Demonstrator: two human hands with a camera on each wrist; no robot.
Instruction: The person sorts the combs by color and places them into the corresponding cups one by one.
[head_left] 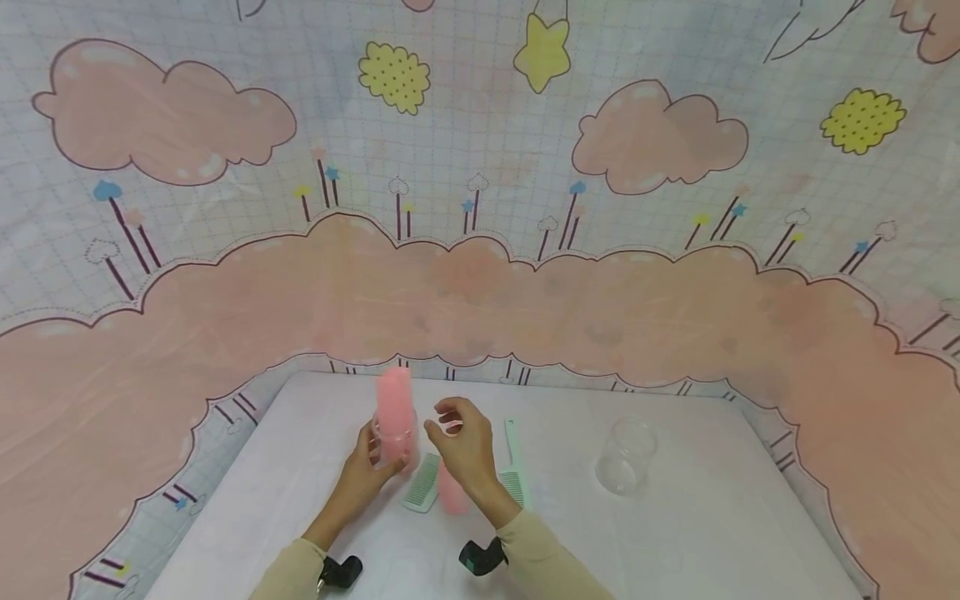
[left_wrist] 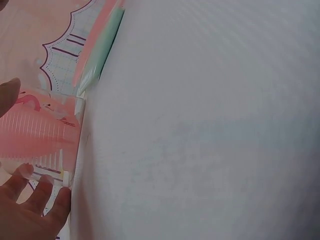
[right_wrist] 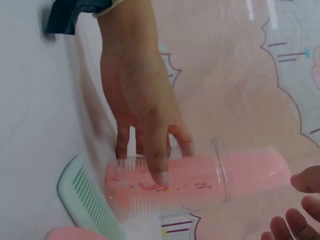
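In the head view, my left hand holds a clear plastic cup near the left of the table. A pink comb stands inside it, its upper end sticking out past the rim. In the right wrist view, thumb and fingers wrap the cup's wall, and the comb's teeth show through it. Just right of the cup, my right hand hangs in the air, fingers loosely bent and nothing between them. Below it on the table lie a short mint-green comb and a pink piece, partly hidden by that hand.
A mint-green comb with a long handle lies right of my right hand, partly covered by the wrist. Farther right on the white table is another clear plastic cup. A patterned cloth rises behind the table.
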